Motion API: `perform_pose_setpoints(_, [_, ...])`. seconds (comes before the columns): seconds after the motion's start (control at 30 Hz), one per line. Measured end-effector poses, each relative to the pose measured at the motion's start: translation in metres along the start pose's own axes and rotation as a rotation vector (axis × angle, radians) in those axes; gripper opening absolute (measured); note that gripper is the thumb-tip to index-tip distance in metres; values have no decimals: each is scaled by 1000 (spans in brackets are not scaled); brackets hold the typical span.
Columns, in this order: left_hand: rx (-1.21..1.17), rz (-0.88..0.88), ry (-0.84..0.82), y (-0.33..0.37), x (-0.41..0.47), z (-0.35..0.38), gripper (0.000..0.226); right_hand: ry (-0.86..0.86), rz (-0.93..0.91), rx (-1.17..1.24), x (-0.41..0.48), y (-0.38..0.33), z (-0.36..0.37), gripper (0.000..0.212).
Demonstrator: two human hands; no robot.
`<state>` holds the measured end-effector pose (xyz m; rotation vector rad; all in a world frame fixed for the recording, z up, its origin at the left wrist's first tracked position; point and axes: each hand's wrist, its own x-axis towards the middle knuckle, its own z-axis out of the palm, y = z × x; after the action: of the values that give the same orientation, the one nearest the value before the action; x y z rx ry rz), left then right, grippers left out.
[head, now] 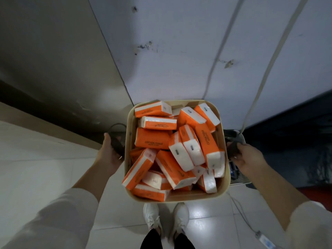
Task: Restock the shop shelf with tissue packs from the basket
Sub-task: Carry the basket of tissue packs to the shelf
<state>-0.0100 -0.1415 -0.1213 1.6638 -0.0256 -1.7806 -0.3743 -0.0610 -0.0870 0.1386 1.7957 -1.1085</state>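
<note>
Head view: I hold the basket [194,195] of packs [152,140] by both handles.
Left hand [110,153] fingers curl round the left handle [116,146], right hand [247,158] fingers round the right handle [232,148]; the basket hangs between them, heaped with orange-and-white packs, above my shoes [152,218].

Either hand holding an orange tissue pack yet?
No: the left hand and right hand each grip a dark handle of the beige basket.
</note>
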Motion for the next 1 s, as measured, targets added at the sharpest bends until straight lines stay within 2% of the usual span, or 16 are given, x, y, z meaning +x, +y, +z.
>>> perform_pose_setpoints(0.17, [16,33,7,5,-5,-2,56,10,32,54,-9,0,-8,29])
perform_pose_setpoints(0.3, [16,54,63,10,-9,3,34,-12,32,41,-10,5,-15,27])
perform_pose_setpoints(0.43, [1,106,61,19,-13,4,5,-84,4,90,-12,-3,-15,14])
perform_pose_setpoints(0.53, [129,190,57,25,-24,10,11,-153,-37,63,-13,-11,-13,12])
perform_pose_setpoints(0.67, [572,327,22,28,-37,12,19,-190,-71,-19,-18,-14,-7,17])
perform_pose_setpoints(0.73, [692,367,18,27,-43,9,23,-187,-80,-41,-22,-14,-6,19])
perform_pose_setpoints(1.0, [631,423,129,25,-77,20,24,-211,-113,-34,-41,-20,-12,14])
